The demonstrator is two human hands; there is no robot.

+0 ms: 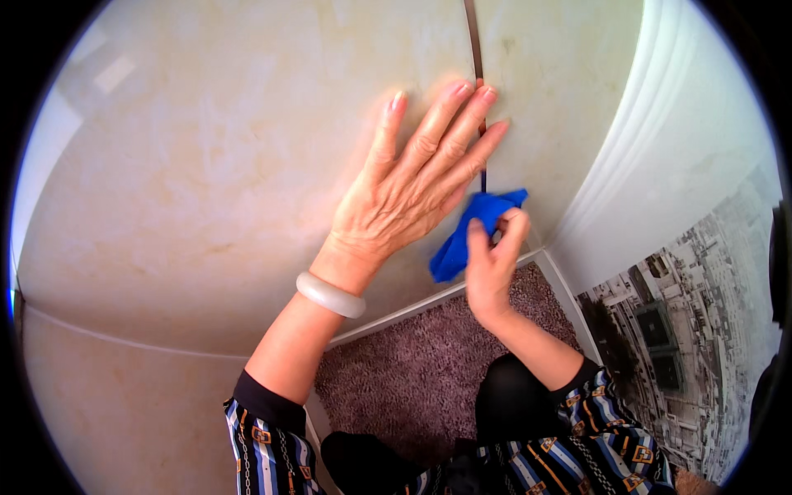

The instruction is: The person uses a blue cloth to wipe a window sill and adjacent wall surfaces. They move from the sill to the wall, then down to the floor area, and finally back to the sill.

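My left hand (412, 173) lies spread on a cream, marbled panel (223, 181), back of the hand up. Its fingertips reach over a narrow dark brown strip (474, 41) that runs down the panel. A pale bangle (330, 295) circles the left wrist. Just below and to the right, my right hand (499, 264) pinches a bright blue cloth (462, 244) between thumb and fingers. The crumpled cloth is at the lower visible end of the strip, against or close to the panel; exact contact cannot be told.
Under my hands is a brown-purple shaggy carpet (396, 379), edged by a white baseboard (412, 312). On the right stands a white ridged trim (619, 148) beside a wall with a grey cityscape picture (685, 330). My dark-clad knees (516, 396) are close to the panel.
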